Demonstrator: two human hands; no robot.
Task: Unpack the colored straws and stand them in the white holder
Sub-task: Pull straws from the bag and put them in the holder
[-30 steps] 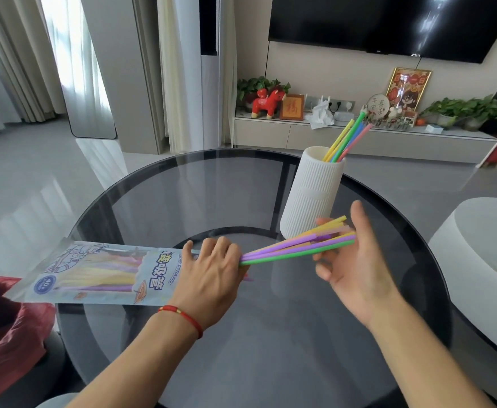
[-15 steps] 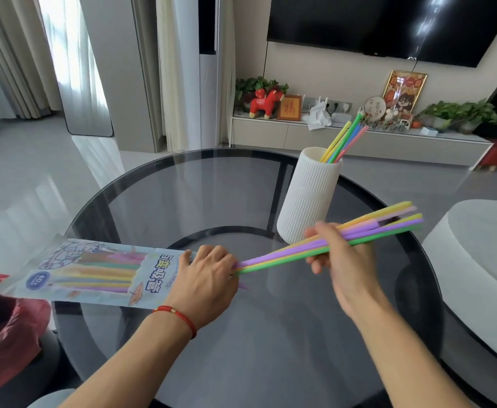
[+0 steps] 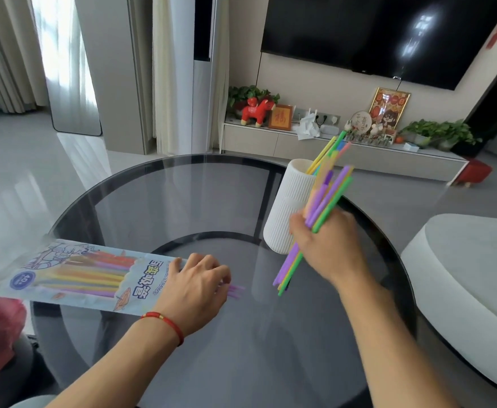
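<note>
Beside the white holder (image 3: 292, 204), fingers (image 3: 300, 228) grip straws (image 3: 325, 201).

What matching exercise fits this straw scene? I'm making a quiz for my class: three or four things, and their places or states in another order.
Things:
1. straw bundle
2. white holder
3. straw packet
4. left hand

Places or states:
A. lying flat on the glass table
B. gripped in the right hand, tilted
C. resting on the packet's open end
D. standing upright, a few straws already inside

Pairs: 1-B, 2-D, 3-A, 4-C
</note>
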